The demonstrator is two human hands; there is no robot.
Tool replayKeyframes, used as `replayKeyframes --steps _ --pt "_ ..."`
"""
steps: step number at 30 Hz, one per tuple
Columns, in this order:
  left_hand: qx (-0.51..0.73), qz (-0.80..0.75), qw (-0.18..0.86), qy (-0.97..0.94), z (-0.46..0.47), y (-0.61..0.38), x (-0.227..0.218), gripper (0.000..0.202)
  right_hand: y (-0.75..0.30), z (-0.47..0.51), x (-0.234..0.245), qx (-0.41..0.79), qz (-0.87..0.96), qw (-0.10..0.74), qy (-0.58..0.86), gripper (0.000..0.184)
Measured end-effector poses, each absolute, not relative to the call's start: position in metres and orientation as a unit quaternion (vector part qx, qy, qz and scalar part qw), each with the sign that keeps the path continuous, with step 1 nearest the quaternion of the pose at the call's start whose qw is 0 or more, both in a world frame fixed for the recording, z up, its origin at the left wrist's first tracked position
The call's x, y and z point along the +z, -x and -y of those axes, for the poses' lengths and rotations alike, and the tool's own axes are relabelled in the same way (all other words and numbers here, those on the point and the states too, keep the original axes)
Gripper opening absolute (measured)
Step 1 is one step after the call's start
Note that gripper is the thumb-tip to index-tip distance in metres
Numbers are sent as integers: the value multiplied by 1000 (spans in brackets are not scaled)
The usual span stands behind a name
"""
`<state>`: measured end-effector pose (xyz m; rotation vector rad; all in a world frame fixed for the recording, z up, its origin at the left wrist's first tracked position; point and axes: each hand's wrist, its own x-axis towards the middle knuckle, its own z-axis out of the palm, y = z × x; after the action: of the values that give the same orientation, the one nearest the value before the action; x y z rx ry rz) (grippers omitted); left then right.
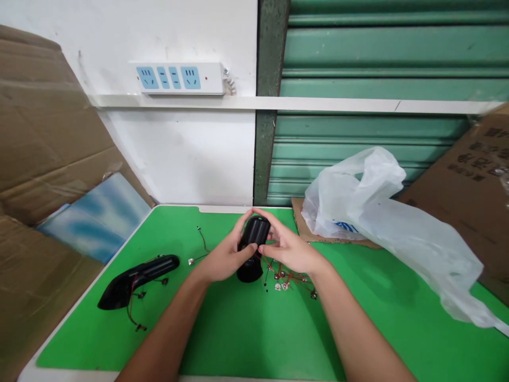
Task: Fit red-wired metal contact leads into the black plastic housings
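Observation:
Between my two hands, above the green mat, is a black plastic housing (255, 231) with a rounded top end and a wider lower end. My left hand (228, 254) grips its left side, thumb across the front. On the other side my right hand (288, 246) holds it too, with its thumb near the left thumb. Thin red and black wires (292, 276) with small metal-looking parts lie just right of the housing, partly behind my right hand. Another thin wire with a small silvery part (191, 261) shows left of my left hand.
A second black housing (137, 281) with wires lies on the green mat (222, 339) at left. A white plastic bag (358, 196) rests on cardboard at right. Cardboard (43, 138) stands along the left side. A power strip (181, 78) is fixed to the wall.

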<state>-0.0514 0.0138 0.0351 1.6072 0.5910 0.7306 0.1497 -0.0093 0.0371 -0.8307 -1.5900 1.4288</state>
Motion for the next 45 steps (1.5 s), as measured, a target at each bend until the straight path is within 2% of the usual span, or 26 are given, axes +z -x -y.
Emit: replayKeyframes --steps 8,21,28,35,40,45 --pt "319 -280 540 -727 -14 51 34 84 -147 9 36 564 630 418 334 81" --pt "326 -303 539 -715 -14 47 28 85 -146 7 34 561 624 414 352 81" --pt "321 -311 574 -686 -17 44 29 80 -145 3 27 566 617 414 358 86" --pt "358 -345 714 -494 -20 36 27 73 -148 0 26 510 623 430 409 72" --pt "365 -348 732 -458 -21 36 28 80 -148 -4 22 552 593 429 399 78" --pt "343 -334 747 -462 -19 37 32 78 -144 -3 26 599 562 429 376 80"
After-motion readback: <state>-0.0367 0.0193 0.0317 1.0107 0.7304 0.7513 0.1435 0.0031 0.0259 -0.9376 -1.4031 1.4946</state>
